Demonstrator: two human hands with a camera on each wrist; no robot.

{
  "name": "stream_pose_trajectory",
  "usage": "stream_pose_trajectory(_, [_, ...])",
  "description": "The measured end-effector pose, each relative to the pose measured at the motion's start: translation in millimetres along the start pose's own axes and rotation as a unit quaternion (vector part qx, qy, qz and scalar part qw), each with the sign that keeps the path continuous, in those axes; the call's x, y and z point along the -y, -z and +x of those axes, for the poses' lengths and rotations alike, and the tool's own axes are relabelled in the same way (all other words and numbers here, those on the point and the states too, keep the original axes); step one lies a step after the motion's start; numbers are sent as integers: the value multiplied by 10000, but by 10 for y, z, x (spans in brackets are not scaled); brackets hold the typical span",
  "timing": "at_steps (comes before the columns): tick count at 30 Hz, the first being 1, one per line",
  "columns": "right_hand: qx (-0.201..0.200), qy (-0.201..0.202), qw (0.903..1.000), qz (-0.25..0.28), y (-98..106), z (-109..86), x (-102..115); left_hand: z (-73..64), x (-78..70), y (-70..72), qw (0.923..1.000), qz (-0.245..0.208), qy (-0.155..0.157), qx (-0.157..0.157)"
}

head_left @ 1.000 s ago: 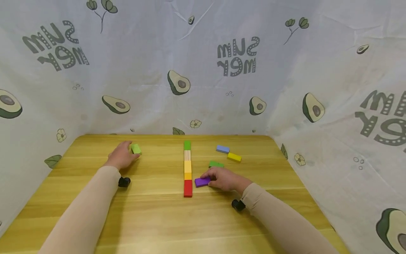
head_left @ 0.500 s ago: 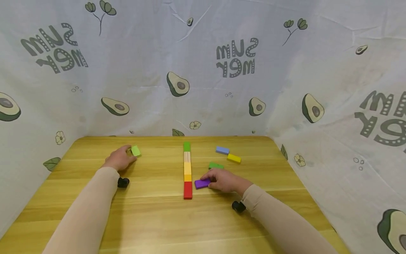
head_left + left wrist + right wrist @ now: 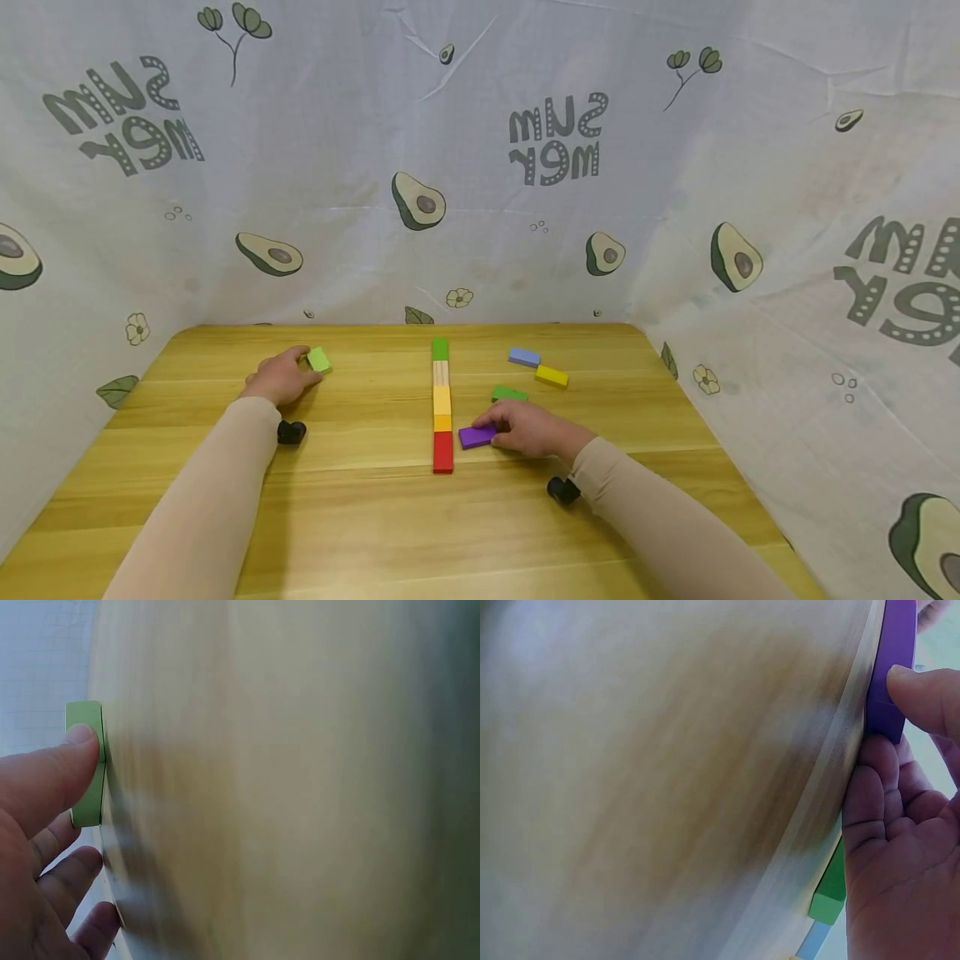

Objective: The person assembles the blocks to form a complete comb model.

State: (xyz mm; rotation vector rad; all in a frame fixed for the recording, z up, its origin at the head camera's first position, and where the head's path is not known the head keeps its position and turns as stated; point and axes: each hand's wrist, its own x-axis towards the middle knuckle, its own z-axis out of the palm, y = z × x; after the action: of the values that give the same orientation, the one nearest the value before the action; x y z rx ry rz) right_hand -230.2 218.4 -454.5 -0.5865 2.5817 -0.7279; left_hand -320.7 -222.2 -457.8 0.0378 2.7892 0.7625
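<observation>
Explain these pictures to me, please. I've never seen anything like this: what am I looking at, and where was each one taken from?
There is no robot arm here, just a person's two bare hands in beige sleeves. The wide picture comes from a camera worn on the head, looking forward and down. The two close-ups come from cameras worn on each wrist.

On the wooden table, a straight row of blocks runs away from the person, red nearest and green farthest. To its right lie a blue block, a yellow block and a green block.

The left hand pinches a light green block; the right hand pinches a purple block beside the row's near end, not touching it.
</observation>
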Motion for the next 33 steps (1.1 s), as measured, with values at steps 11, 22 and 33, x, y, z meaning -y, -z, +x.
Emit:
stream_pose_trajectory(11, [-21, 84, 9999, -71, 8, -20, 6, -39, -61, 30, 9999, -65, 140, 38])
stream_pose_trajectory(22, [-37, 101, 9999, -116, 15, -42, 12, -20, -65, 16, 9997, -66, 207, 79])
stream_pose_trajectory(33, [-40, 107, 9999, -127, 5, -28, 9, -16, -56, 10, 9997, -44, 225, 88])
